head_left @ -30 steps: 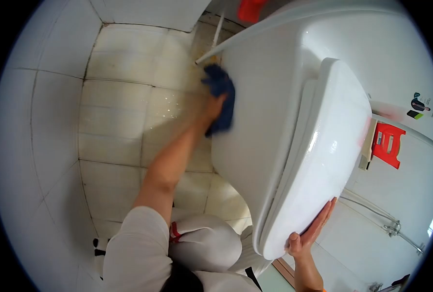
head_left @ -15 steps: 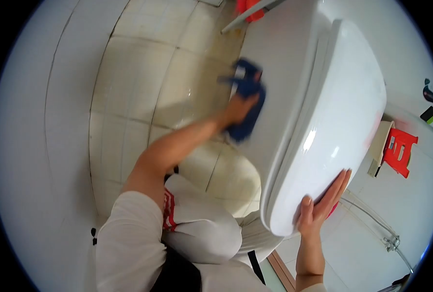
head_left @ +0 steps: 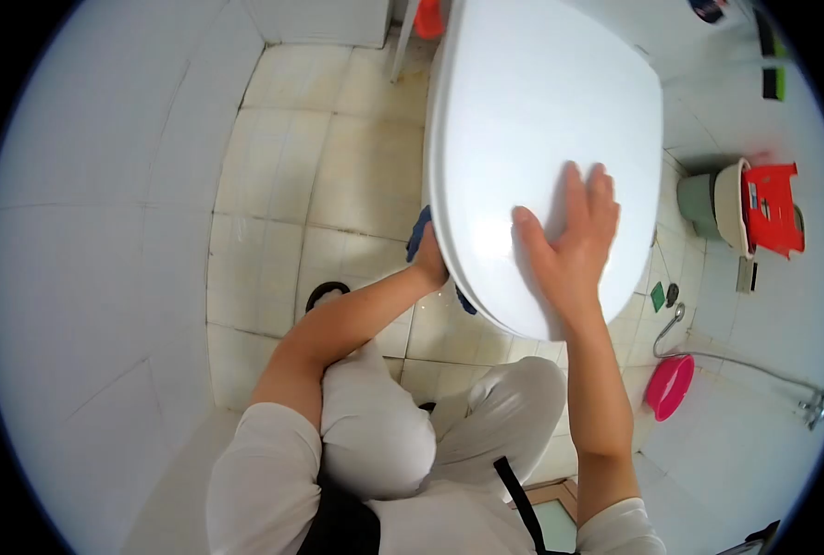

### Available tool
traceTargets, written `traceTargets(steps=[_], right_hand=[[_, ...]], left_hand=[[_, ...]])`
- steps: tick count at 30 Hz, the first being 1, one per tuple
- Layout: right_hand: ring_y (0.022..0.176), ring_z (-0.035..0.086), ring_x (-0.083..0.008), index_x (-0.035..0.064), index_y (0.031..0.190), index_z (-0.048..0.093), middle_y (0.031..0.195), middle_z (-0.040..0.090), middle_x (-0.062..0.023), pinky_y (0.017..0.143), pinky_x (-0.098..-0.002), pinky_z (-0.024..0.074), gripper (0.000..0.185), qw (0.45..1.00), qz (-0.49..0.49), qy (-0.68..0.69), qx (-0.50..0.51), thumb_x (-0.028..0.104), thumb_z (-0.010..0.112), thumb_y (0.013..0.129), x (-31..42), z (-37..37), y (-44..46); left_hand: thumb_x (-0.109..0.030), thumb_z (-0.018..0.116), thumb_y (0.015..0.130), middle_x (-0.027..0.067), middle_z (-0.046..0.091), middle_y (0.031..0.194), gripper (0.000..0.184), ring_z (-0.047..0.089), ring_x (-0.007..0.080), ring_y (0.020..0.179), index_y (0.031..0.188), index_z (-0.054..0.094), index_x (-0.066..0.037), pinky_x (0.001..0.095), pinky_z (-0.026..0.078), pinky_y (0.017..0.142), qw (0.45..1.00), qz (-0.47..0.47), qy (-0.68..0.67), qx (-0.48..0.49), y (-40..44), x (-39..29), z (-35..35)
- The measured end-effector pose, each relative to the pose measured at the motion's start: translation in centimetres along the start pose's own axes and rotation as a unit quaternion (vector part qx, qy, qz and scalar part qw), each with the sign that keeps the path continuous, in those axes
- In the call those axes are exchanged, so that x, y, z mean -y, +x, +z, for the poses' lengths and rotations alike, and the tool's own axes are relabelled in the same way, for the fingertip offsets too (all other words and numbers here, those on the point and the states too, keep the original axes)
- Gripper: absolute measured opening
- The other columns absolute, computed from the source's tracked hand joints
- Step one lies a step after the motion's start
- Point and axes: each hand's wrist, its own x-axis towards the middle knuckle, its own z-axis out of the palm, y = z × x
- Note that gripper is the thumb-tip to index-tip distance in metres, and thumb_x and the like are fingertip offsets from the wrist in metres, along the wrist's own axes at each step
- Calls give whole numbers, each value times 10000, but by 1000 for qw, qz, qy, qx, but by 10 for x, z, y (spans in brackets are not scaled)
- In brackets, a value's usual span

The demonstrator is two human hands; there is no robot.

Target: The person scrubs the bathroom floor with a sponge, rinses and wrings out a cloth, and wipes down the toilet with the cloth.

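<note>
A white toilet (head_left: 435, 129) with its lid (head_left: 541, 102) down fills the upper middle of the view. My right hand (head_left: 574, 245) rests on the lid, palm down with fingers spread. At the toilet's left front, under the rim, my left hand (head_left: 434, 257) presses a dark blue cloth (head_left: 418, 234) against the outer side of the bowl. Its fingers are mostly hidden by the lid and rim. A second bit of the cloth shows below the lid's front edge.
Beige tiles cover the floor (head_left: 264, 185), with a white wall on the left. A red stool (head_left: 774, 211) and grey-green bucket (head_left: 699, 205) stand at the right. Further down are a pink basin (head_left: 671, 387) and a shower hose (head_left: 745, 361). My knees are close to the toilet's front.
My left hand has brought the cloth from the toilet's side toward its front, under the rim. My right hand now lies further in on the lid. The view has shifted.
</note>
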Motion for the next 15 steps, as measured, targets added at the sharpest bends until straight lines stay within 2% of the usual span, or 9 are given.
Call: traceTargets(steps=[3,4,7,9,10,12,13,14,15], right_hand=[[1413,317,-477,-33,1313,576,1461,426,-315,1178,-582,167,639,992,-3,121,-24,388,715,852,-19,-5,-11],[1366,418,-434,-39,1235,620,1389,525,-278,1171,-534,248,494,982,-1,180,-56,274,715,865,-23,-10,-16],[1285,518,-401,-30,1217,625,1328,586,-239,1137,-480,343,419,932,73,350,-67,183,709,866,-29,-30,-44],[1214,570,-380,15,1235,625,1284,618,-200,1063,-445,443,417,923,82,369,-77,146,714,850,-25,-43,-68],[1238,560,-371,37,1297,589,1327,594,-196,1037,-443,467,493,922,19,375,-94,140,726,834,-20,-35,-75],[1422,372,-389,72,1466,452,1541,382,-210,1144,-471,341,743,875,-68,476,-63,185,770,805,8,-51,-77],[1451,282,-443,80,1505,400,1573,290,-250,1170,-485,287,851,860,-116,491,-69,277,794,777,25,-70,-70],[1451,246,-478,77,1517,377,1581,241,-281,1173,-488,276,902,855,-119,499,-74,320,801,759,37,-82,-65],[1394,319,-504,86,1483,424,1544,305,-279,1140,-508,324,836,839,-88,526,-106,252,774,742,45,-87,-54]], left_hand=[[-298,398,1002,114,629,1275,421,610,236,1139,1271,584,-33,377,477,1022,999,25,13,-44,-42,-27,10],[-289,401,972,119,627,1283,432,607,246,1144,1270,590,-38,388,472,1030,996,42,35,-63,-65,-46,14],[-340,430,886,143,592,1285,504,578,311,1198,1292,555,-70,483,450,1061,977,154,140,-35,-135,-124,22],[-334,439,860,142,584,1290,507,577,317,1173,1282,555,-77,460,448,1066,958,183,217,-42,-208,-167,87],[-332,435,865,141,575,1316,519,568,318,1195,1304,548,-80,465,438,1076,945,207,253,-21,-231,-181,113],[-328,419,877,135,552,1367,548,543,314,1249,1357,523,-84,470,421,1095,922,226,314,-1,-267,-172,181],[-324,408,885,131,538,1393,566,527,309,1280,1389,504,-84,469,413,1103,916,230,330,-2,-281,-155,215],[-319,397,910,119,504,1443,588,485,294,1335,1445,457,-83,465,404,1110,917,200,345,20,-290,-136,242],[-321,414,917,114,506,1442,588,488,288,1332,1453,447,-82,460,401,1113,897,201,392,29,-287,-117,262]])
